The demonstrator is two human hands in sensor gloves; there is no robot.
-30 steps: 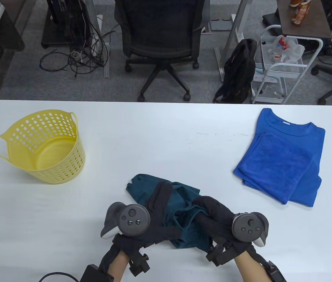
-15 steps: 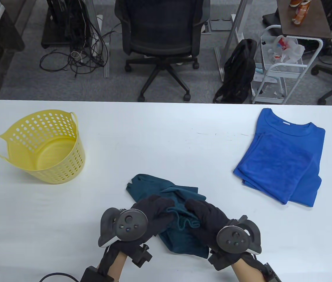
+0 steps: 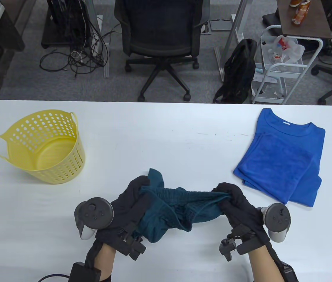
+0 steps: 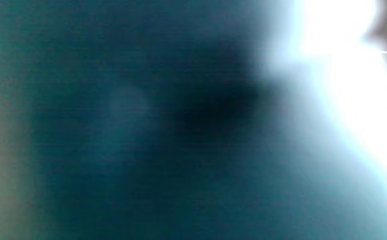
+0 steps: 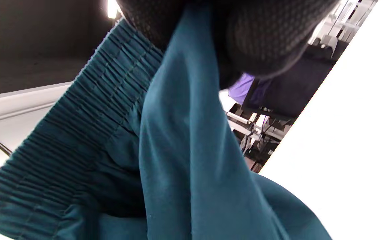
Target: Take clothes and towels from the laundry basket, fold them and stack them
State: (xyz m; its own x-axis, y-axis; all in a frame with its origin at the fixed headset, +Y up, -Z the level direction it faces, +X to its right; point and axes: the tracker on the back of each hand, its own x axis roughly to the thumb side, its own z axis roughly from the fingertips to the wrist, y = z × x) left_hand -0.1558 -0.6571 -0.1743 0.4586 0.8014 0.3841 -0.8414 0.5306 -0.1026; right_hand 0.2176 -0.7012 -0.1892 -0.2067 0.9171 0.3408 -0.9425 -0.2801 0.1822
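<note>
1. You have no readable text, brand, number or sign in any view.
2. The white neck tag on the blue shirt, far beyond your right hand, is too small to read.
3. The teal garment between your hands shows no print or label.

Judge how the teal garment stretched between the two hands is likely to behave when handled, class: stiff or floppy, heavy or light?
Probably floppy: the teal garment sags and bunches between the left hand and the right hand. Likely light, since fingertip grips carry it. Its gathered waistband looks stretchy, so it may spring back.
</note>
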